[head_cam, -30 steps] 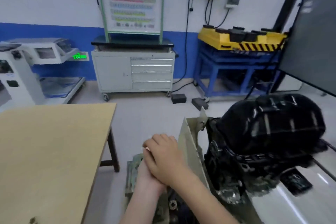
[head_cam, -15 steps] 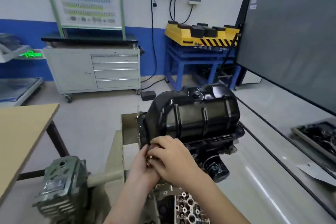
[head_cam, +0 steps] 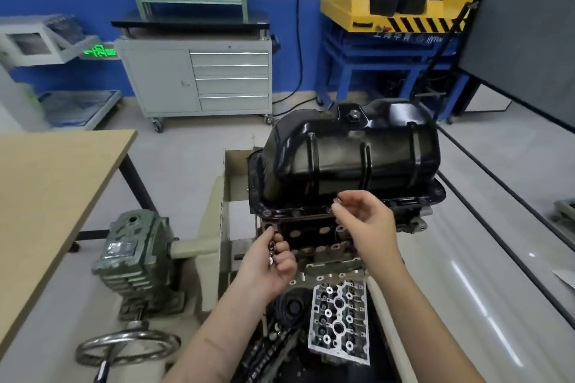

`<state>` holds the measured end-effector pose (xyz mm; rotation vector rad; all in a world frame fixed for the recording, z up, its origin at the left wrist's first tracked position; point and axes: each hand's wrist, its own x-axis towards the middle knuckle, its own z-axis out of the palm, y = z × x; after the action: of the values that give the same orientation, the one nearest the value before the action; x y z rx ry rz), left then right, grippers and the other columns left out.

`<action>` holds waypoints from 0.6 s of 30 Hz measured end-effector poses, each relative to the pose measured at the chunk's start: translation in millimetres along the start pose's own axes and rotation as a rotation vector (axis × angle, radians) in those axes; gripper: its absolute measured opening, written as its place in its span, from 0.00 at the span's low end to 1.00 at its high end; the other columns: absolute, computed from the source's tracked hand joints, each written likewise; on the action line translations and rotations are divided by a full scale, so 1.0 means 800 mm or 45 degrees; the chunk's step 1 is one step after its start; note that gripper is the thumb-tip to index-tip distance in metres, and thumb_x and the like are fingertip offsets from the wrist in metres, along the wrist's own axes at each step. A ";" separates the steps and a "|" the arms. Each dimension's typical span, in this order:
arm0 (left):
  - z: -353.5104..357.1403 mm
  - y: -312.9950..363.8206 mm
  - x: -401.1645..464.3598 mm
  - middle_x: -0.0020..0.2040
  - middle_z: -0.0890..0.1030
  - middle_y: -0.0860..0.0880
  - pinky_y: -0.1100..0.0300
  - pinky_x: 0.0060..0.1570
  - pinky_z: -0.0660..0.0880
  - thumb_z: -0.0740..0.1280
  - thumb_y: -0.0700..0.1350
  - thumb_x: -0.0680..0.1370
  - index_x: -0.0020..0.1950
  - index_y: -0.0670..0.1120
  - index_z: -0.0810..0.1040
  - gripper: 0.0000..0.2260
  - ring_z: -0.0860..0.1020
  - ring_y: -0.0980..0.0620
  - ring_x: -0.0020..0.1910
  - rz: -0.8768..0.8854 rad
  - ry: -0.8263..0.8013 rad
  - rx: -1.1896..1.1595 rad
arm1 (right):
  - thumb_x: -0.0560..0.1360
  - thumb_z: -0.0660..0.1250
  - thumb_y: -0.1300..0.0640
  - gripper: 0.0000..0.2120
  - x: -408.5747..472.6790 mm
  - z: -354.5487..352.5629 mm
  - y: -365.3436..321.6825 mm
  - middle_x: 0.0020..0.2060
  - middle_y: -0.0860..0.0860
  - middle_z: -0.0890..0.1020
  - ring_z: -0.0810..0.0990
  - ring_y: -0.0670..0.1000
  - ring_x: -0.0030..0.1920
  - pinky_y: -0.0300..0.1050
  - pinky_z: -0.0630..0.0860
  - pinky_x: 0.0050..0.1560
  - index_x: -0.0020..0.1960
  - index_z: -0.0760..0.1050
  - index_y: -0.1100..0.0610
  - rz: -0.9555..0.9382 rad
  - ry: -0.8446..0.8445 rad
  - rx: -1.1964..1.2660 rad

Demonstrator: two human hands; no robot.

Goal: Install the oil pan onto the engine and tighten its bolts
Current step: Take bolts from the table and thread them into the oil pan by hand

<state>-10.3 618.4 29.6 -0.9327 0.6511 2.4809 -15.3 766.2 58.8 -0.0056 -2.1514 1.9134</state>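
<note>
At 6 o'clock, nearest the camera, the cylinder head (head_cam: 339, 320) is seen with its valve side facing up, below the engine (head_cam: 323, 239) held on the stand. The left hand (head_cam: 264, 264) is curled around several small bolts (head_cam: 272, 250), which rest in the palm against the block at 7 o'clock of the pan. The right hand (head_cam: 364, 224) is raised to the front flange of the oil pan (head_cam: 351, 165), and a single bolt (head_cam: 336, 201) is pinched between thumb and fingertips; whether it has entered a flange hole cannot be told.

Half a second earlier the two hands were pressed together just below the pan; they have since been separated, so one bolt appears to have been taken from the supply in the left hand. The pan is already seated, sump upward, on the inverted engine at centre frame. Hand-starting of the flange bolts is judged to be beginning; tightening is not yet possible.

At 9 o'clock a wooden table (head_cam: 46, 196) is seen; at 11 o'clock, farther off, a grey drawer cabinet (head_cam: 199, 81).
</note>
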 end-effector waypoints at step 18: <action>-0.029 0.076 0.036 0.19 0.65 0.54 0.69 0.14 0.56 0.63 0.46 0.78 0.38 0.43 0.72 0.11 0.60 0.60 0.16 0.386 0.125 0.651 | 0.69 0.72 0.64 0.10 0.023 0.071 0.028 0.36 0.45 0.81 0.79 0.42 0.39 0.30 0.76 0.43 0.40 0.77 0.50 0.091 -0.013 -0.203</action>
<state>-50.3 562.5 11.5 -0.8000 1.4678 2.3323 -47.8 717.2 35.0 -0.1043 -2.3347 1.7763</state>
